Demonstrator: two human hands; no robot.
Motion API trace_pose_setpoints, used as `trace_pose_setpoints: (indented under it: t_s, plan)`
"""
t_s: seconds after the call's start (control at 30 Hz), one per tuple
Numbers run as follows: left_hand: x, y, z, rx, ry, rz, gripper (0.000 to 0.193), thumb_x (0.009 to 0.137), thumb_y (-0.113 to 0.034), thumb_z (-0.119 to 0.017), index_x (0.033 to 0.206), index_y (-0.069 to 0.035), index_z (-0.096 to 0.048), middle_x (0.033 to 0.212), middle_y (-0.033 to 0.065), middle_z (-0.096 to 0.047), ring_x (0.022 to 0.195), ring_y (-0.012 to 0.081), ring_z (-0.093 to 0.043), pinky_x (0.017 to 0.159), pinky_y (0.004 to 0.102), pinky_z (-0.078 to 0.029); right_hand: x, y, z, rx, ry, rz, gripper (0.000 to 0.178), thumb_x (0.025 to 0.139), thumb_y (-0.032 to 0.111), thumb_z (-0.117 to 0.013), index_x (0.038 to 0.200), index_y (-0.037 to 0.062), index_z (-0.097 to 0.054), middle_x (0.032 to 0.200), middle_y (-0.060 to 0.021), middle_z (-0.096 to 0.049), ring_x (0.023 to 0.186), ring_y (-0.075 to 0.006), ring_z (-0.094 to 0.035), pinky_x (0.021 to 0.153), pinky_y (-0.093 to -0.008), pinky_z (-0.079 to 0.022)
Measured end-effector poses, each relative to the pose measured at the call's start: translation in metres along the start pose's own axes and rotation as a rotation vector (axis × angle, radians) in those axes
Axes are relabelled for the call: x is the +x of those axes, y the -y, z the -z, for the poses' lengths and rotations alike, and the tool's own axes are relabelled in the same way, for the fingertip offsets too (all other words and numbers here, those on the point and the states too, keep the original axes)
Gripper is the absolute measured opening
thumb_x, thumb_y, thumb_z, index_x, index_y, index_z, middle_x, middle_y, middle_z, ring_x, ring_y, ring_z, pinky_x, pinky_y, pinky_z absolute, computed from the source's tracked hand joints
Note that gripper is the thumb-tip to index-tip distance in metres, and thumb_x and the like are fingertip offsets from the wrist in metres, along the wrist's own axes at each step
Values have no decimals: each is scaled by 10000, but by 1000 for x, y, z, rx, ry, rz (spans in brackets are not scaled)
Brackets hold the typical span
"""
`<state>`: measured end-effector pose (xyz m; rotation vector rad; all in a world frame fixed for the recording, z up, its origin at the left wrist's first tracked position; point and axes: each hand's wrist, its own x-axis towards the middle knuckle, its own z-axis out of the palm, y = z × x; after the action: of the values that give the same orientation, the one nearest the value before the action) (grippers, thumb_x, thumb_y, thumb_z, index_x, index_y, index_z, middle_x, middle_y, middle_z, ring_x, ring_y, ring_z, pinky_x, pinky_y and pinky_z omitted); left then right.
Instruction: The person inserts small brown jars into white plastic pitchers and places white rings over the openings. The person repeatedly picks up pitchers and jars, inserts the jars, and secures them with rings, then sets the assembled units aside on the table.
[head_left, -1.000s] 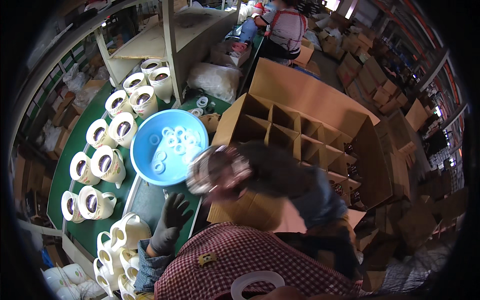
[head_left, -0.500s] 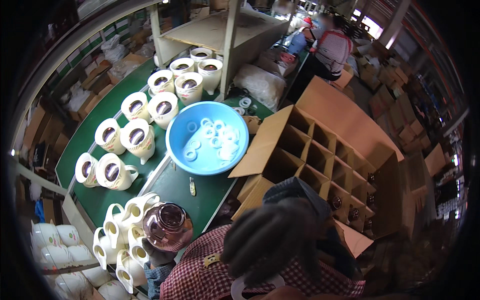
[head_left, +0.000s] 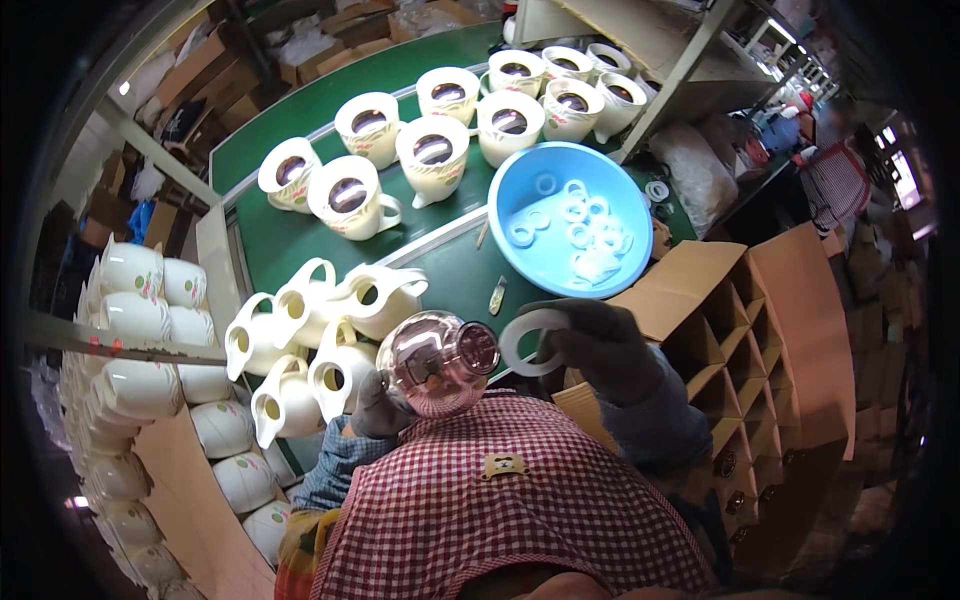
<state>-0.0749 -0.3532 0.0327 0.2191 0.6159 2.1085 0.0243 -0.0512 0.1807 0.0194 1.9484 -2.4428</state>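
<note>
A round, pinkish mirrored glass flask liner (head_left: 430, 365) lies tilted in my gloved left hand (head_left: 380, 408), its neck pointing right. My gloved right hand (head_left: 605, 345) pinches a white ring (head_left: 522, 342), held upright just right of the neck and apart from it. More white rings lie in a light blue basin (head_left: 515, 265) beyond my hands. Several cream spouted tops with handles (head_left: 290, 395) lie close to my left hand. Farther back stand cream jugs (head_left: 345, 200) with dark, shiny openings.
An open cardboard box (head_left: 680, 290) with dividers stands at the right, glass liners in some compartments. White jug bodies (head_left: 130, 320) are stacked at the left. A small pale object (head_left: 497, 296) lies on the green table (head_left: 450, 265). Another person (head_left: 838, 185) is at the far right.
My right hand has risen from low near my chest, bringing the white ring beside the liner's neck. The liner's neck has turned to the right. The whole view has swung leftward.
</note>
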Motion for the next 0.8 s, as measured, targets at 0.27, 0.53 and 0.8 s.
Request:
trace_pose_setpoints:
  t_s: [0.27, 0.53, 0.8]
  plan:
    - [2, 2, -5, 25, 23, 41, 984, 871, -644, -685, 1555, -34, -326, 1551, 193, -442, 1400, 336, -473, 1179, 517, -391, 40, -14, -30, 43, 28, -213, 417, 1032, 235, -638, 1343, -40, -598, 1064, -103, -728, 898, -128, -707, 747, -252, -593]
    - [11, 11, -6, -143, 13, 45, 956, 847, -633, -710, 1523, -37, -391, 1515, 191, -488, 1369, 335, -510, 1158, 522, -418, 32, -13, -23, -337, 149, -211, 448, 1018, 271, -645, 1327, -52, -619, 1225, -191, -706, 1095, -188, -687, 941, -327, -569]
    - [16, 10, -16, -66, 1, 56, 754, 988, -559, -545, 1512, -35, -406, 1484, 179, -524, 1343, 309, -541, 1149, 469, -442, 32, -42, -27, -923, 67, 336, 816, 853, 519, -780, 1354, -78, -535, 1365, -297, -572, 1226, -433, -610, 1044, -465, -509]
